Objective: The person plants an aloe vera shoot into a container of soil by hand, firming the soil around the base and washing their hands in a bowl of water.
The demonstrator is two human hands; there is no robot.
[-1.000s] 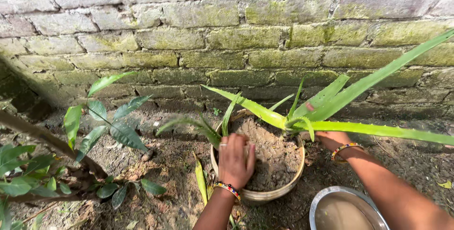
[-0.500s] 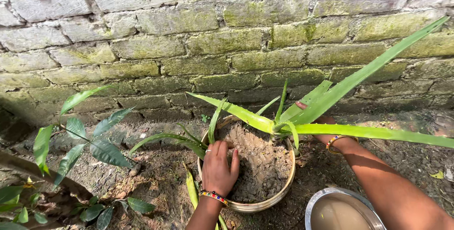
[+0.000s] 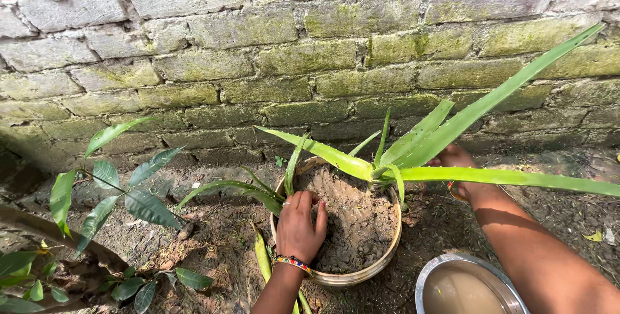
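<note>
A round tan pot full of dry brown soil stands on the ground by a brick wall. An aloe plant with long green leaves grows from its far side. My left hand, with a beaded bracelet and a ring, lies palm down on the soil at the pot's left side, fingers close together. My right hand reaches behind the aloe leaves near the pot's right rim; leaves hide most of its fingers, so its grip is unclear.
A metal bowl with murky water sits at the bottom right, near my right forearm. A mossy brick wall closes off the back. A leafy sapling and a thick branch stand at the left on bare earth.
The view shifted, so the pot sits a little further left in frame. My left hand opened flatter on the soil. My right hand moved slightly up behind the aloe leaves.
</note>
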